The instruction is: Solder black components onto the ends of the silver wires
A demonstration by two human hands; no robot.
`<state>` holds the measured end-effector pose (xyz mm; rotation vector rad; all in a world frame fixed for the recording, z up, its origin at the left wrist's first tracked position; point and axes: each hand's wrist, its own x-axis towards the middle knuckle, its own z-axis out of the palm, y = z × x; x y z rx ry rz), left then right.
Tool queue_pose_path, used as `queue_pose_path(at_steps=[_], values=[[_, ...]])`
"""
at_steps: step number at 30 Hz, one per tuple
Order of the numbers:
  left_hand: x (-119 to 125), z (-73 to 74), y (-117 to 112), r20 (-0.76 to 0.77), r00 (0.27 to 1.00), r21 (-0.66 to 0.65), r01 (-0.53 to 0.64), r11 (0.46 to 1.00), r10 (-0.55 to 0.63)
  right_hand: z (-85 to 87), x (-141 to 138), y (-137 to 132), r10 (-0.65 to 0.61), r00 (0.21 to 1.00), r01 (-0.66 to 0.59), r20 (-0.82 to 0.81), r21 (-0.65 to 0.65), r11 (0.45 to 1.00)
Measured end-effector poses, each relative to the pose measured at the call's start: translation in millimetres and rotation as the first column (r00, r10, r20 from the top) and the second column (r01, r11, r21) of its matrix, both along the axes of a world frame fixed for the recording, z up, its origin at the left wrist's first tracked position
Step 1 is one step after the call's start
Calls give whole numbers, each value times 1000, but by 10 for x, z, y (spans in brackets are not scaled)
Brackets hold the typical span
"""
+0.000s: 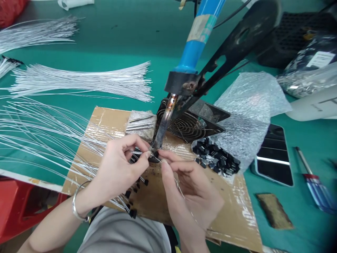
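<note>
My left hand (126, 168) is closed in a pinch on a thin silvery rod (136, 153), right by the lower end of a soldering iron (193, 45). The iron has a blue handle and points down in a black metal holder. Across from it, my right hand (188, 189) pinches a thin solder wire (179, 188) that runs back over the palm. Both sets of fingertips nearly meet at the hot end, and the exact contact there is hidden. Below my left hand lie white wires (123, 202) with small black caps (133, 213) on their ends.
A cardboard sheet (223, 207) covers the work area. A pale block (140, 131) bears several metal pins. Behind the iron sits a fan with a round guard (188, 126). Black caps (216, 156) spill from bubble wrap (244, 105). A phone (273, 154) and screwdriver (314, 182) lie right; wire bundles (84, 80) left.
</note>
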<state>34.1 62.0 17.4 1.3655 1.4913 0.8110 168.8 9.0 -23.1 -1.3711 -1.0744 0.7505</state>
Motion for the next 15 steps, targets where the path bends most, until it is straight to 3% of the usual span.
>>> queue_pose_path(at_steps=[9,15], values=[[-13,-10,-6,0,1000,-6,2,1000,-2,-112,77,-29,79,997,-79,14,37,996],[-13,-14,0,-17,1000,9,-1,1000,1,-79,49,-2,52,999,-53,11,23,998]])
